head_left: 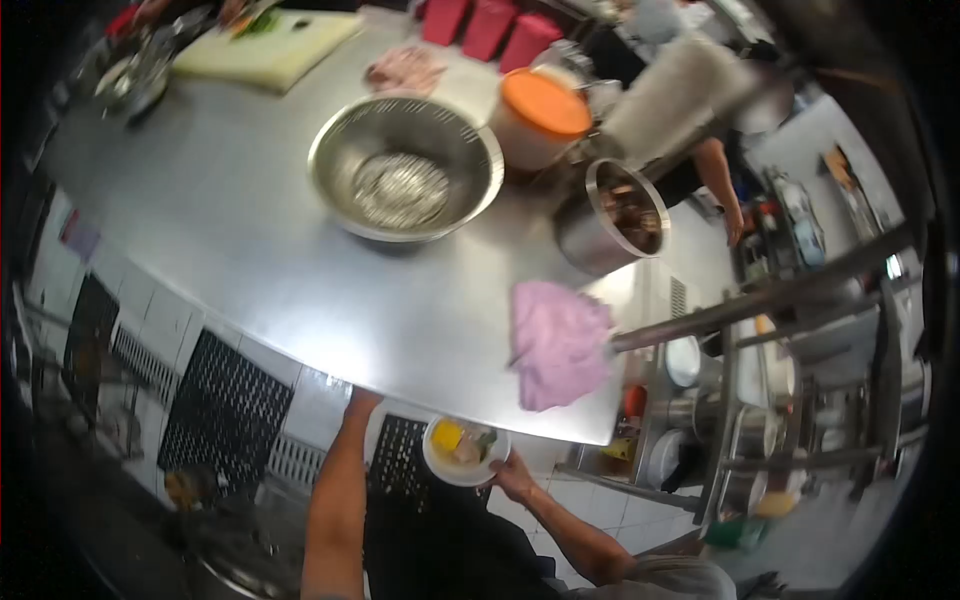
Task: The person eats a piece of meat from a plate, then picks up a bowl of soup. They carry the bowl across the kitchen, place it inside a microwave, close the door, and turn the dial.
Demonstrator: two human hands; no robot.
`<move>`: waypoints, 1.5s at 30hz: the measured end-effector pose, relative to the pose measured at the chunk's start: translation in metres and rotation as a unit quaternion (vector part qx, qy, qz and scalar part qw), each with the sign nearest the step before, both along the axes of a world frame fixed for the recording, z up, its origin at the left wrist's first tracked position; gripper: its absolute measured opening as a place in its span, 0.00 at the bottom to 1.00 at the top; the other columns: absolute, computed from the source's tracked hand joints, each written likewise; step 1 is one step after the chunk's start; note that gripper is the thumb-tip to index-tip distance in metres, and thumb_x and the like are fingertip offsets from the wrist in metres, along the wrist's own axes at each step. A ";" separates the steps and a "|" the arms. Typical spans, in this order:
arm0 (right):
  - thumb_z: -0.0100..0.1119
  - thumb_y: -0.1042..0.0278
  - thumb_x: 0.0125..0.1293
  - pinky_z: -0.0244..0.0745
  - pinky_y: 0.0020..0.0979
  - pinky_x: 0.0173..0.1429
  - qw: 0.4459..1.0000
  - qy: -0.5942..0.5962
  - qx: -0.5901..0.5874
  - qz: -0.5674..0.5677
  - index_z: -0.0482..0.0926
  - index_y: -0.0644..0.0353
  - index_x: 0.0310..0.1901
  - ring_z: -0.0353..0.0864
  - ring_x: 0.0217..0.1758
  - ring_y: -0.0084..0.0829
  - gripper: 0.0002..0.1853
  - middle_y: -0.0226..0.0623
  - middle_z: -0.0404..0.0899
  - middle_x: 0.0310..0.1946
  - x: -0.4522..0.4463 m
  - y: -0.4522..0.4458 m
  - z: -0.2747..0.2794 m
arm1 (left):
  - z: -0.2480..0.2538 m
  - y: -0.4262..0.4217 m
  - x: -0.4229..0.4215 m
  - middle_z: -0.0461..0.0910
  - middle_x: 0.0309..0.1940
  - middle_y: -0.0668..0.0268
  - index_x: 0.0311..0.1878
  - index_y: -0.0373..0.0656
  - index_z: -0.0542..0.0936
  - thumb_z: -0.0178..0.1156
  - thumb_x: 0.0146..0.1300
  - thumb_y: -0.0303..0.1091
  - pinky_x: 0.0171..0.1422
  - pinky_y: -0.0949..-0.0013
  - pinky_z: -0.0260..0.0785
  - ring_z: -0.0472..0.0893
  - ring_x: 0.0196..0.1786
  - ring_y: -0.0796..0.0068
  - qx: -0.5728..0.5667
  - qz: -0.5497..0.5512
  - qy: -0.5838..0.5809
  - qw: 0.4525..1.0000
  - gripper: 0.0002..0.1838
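My right hand (512, 475) grips the rim of a white bowl (436, 470), close to my body and just below the table's front edge. Inside the bowl lie something bright yellow (447, 435), a pale piece and a bit of green; I cannot make out exactly what foods they are. My left hand (364, 402) reaches to the front edge of the steel table (270, 260), where its fingers are hidden from me. On the tabletop, a crumpled pink cloth (562, 345) lies nearest the bowl.
A steel colander (330, 200) stands mid-table. Beyond it are a tub with an orange lid (546, 102) and a steel pot (590, 235) holding brown pieces. A cutting board (270, 60) lies far left. Another person's arm (715, 180) shows behind the pot; shelves (740, 400) stand right.
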State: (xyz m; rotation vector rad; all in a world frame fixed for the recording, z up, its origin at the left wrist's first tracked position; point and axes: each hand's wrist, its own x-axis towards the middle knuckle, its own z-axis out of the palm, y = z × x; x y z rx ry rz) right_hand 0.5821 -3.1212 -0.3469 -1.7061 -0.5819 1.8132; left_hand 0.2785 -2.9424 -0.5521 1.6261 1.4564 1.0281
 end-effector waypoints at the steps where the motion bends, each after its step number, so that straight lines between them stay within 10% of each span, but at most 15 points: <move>1: 0.43 0.85 0.68 0.93 0.47 0.38 1.000 0.003 0.005 0.006 0.50 0.60 0.75 0.85 0.50 0.53 0.34 0.56 0.71 0.60 -0.003 -0.002 0.007 | 0.020 -0.008 -0.011 0.85 0.45 0.48 0.49 0.39 0.85 0.58 0.64 0.31 0.59 0.51 0.75 0.83 0.52 0.45 0.010 -0.073 0.120 0.990 0.13; 3: 0.44 0.86 0.66 0.93 0.47 0.40 1.000 0.011 -0.012 0.013 0.51 0.60 0.75 0.85 0.50 0.53 0.35 0.56 0.70 0.62 -0.003 -0.007 0.017 | 0.051 -0.046 -0.010 0.84 0.43 0.44 0.46 0.38 0.84 0.55 0.67 0.34 0.58 0.45 0.74 0.82 0.50 0.40 -0.290 0.000 -0.001 0.957 0.13; 5: 0.43 0.86 0.66 0.93 0.47 0.41 1.000 0.020 -0.017 0.012 0.51 0.59 0.75 0.85 0.51 0.53 0.36 0.56 0.70 0.62 -0.008 -0.010 0.033 | 0.105 -0.098 -0.007 0.82 0.31 0.57 0.42 0.37 0.80 0.49 0.76 0.57 0.41 0.59 0.74 0.80 0.33 0.62 -0.307 -0.045 -0.126 0.942 0.28; 10: 0.46 0.83 0.63 0.92 0.49 0.44 0.998 0.043 -0.024 0.042 0.53 0.59 0.76 0.82 0.57 0.50 0.37 0.50 0.70 0.64 -0.013 -0.022 0.061 | 0.215 -0.204 0.021 0.82 0.49 0.65 0.61 0.38 0.77 0.55 0.76 0.54 0.53 0.70 0.72 0.79 0.49 0.74 -0.431 0.047 -0.236 0.869 0.27; 16: 0.49 0.78 0.63 0.92 0.45 0.40 0.984 0.100 -0.005 0.151 0.55 0.64 0.74 0.83 0.53 0.47 0.35 0.51 0.74 0.58 -0.017 -0.028 0.079 | 0.265 -0.264 0.048 0.81 0.55 0.63 0.64 0.37 0.75 0.58 0.76 0.38 0.60 0.71 0.71 0.78 0.56 0.75 -0.375 0.149 -0.384 0.830 0.20; 27: 0.56 0.73 0.64 0.90 0.38 0.34 0.944 0.173 0.079 0.271 0.54 0.63 0.75 0.86 0.41 0.39 0.38 0.50 0.78 0.53 -0.016 -0.025 0.166 | 0.346 -0.306 0.088 0.79 0.58 0.57 0.68 0.37 0.70 0.57 0.77 0.44 0.59 0.60 0.76 0.83 0.56 0.62 -0.217 0.308 -0.480 0.792 0.25; 36: 0.63 0.38 0.69 0.86 0.35 0.39 0.878 0.183 0.134 0.421 0.47 0.58 0.80 0.87 0.42 0.38 0.51 0.51 0.82 0.48 0.011 -0.040 0.190 | 0.410 -0.333 0.096 0.78 0.61 0.50 0.67 0.31 0.70 0.47 0.79 0.54 0.65 0.54 0.75 0.81 0.60 0.56 -0.229 0.286 -0.488 0.792 0.32; 45: 0.61 0.50 0.73 0.82 0.31 0.45 0.934 -0.026 0.182 0.306 0.72 0.62 0.68 0.84 0.42 0.25 0.30 0.39 0.85 0.44 0.080 -0.072 0.192 | 0.414 -0.402 0.096 0.80 0.58 0.53 0.66 0.29 0.71 0.52 0.79 0.45 0.59 0.60 0.78 0.84 0.56 0.62 -0.192 0.328 -0.519 0.765 0.27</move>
